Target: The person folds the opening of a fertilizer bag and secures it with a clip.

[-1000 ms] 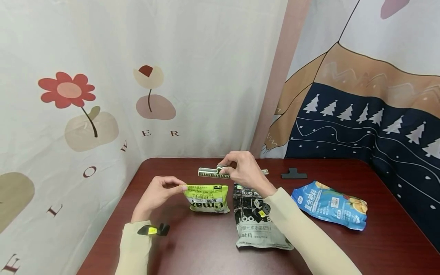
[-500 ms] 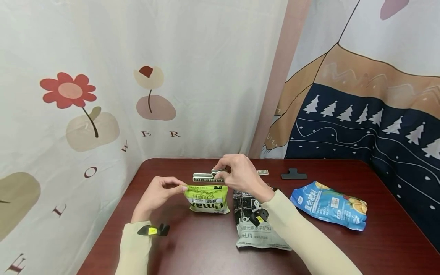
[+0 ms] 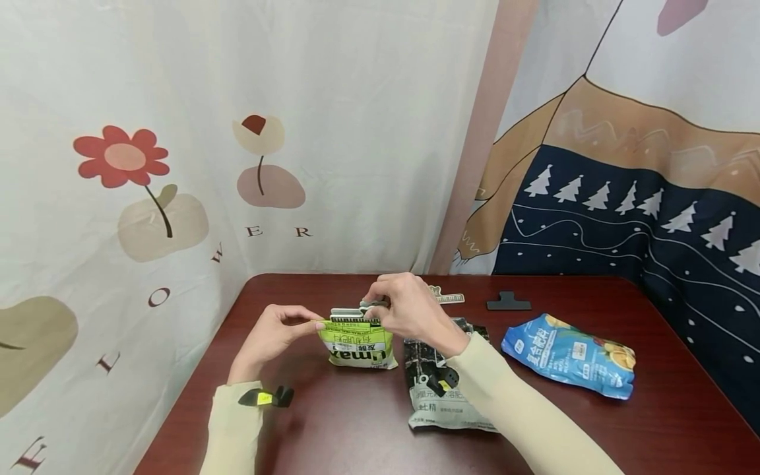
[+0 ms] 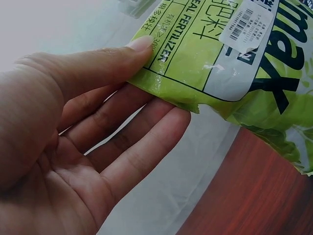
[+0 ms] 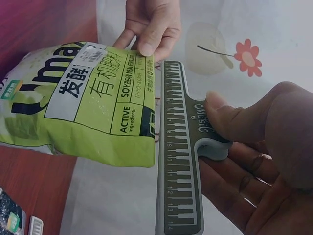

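Observation:
A green fertilizer bag stands upside down on the table, its print inverted in the head view. At its top left corner my left hand pinches the film; in the left wrist view the thumb lies on the near face and the other fingers are behind. My right hand pinches the handles of a long clip printed with piano keys and numbers. In the right wrist view that clip runs parallel to the bag's edge, right beside it. The head view shows it just over the bag's top.
A black and silver pouch lies under my right forearm. To its right is a blue pouch. Behind these are a dark clip and another piano-print clip. A printed curtain hangs beyond the table's back edge.
My right hand has brought the clip leftward and down, from behind and above the green bag to its top edge. My left hand keeps its pinch on the corner, unmoved.

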Demonstrator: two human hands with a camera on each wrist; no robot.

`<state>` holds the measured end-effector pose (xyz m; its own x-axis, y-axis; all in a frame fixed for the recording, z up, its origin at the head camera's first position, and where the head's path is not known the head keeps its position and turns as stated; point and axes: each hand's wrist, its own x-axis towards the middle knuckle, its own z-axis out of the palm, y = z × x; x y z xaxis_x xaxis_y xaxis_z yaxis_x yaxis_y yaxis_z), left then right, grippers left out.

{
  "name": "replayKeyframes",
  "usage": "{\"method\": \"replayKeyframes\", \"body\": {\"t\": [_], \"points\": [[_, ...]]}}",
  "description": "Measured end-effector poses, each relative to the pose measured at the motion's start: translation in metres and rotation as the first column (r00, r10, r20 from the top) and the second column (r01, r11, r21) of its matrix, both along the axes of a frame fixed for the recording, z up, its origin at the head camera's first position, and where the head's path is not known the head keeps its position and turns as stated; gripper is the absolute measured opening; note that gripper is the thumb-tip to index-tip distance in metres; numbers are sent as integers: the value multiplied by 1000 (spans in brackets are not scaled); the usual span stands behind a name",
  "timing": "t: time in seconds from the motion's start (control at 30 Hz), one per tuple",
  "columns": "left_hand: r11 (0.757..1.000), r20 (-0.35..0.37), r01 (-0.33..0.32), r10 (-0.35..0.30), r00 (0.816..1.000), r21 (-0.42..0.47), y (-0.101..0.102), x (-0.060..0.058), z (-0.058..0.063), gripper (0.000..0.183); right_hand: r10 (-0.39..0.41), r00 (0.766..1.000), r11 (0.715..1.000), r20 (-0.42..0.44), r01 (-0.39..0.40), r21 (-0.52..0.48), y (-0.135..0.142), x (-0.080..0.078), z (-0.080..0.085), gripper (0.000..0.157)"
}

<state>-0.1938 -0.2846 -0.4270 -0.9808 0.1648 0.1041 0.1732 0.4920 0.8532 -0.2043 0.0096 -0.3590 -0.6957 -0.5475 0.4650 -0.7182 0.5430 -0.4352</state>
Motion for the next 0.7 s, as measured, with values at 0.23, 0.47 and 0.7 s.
{"method": "replayKeyframes", "body": {"t": [0.23,0.47,0.7], "points": [[1000,-4,9,-9,1000,0,0,-1,-1,14,4,1000,1000,-9,-3,22,-5,-1,-3,4],[1000,-3,7,-7,1000,-11,-1,-2,-1,16,15,1000,1000,-17,-15,18,-11,-2,-6,6],[1000,-5,12,-12,1000,-17,-4,-4,-3,16,28,999,1000,-19,-28,12,-15,-2,-10,6]]}}
